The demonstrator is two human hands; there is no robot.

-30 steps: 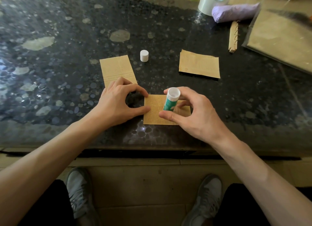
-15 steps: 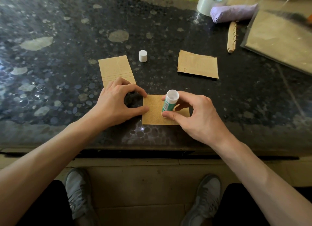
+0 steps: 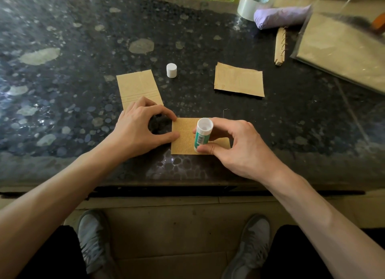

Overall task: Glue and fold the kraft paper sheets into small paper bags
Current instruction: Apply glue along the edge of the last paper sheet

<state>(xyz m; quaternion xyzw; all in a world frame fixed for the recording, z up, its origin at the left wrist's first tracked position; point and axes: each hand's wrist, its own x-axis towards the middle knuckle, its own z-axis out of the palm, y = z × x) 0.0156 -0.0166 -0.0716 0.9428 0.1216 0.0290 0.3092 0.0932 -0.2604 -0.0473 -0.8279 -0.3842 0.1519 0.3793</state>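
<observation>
A small kraft paper sheet (image 3: 183,137) lies near the front edge of the dark speckled table (image 3: 62,81). My left hand (image 3: 137,128) presses its left edge down with thumb and forefinger tips. My right hand (image 3: 235,147) grips an uncapped green-and-white glue stick (image 3: 202,135), held upright with its lower end on the sheet near the front edge. The white cap (image 3: 171,70) stands further back. A folded kraft piece (image 3: 138,87) lies behind my left hand, and another kraft piece (image 3: 239,79) lies to the back right.
At the back right are a tape roll (image 3: 250,3), a purple bundle (image 3: 281,16), a narrow kraft strip (image 3: 280,46) and a clear-wrapped stack of kraft paper (image 3: 343,51). The table's front edge runs just below my hands. My shoes show on the floor.
The glue stick has slid leftward and toward the front edge of the sheet in my right hand. My left hand has kept its place on the sheet's left edge.
</observation>
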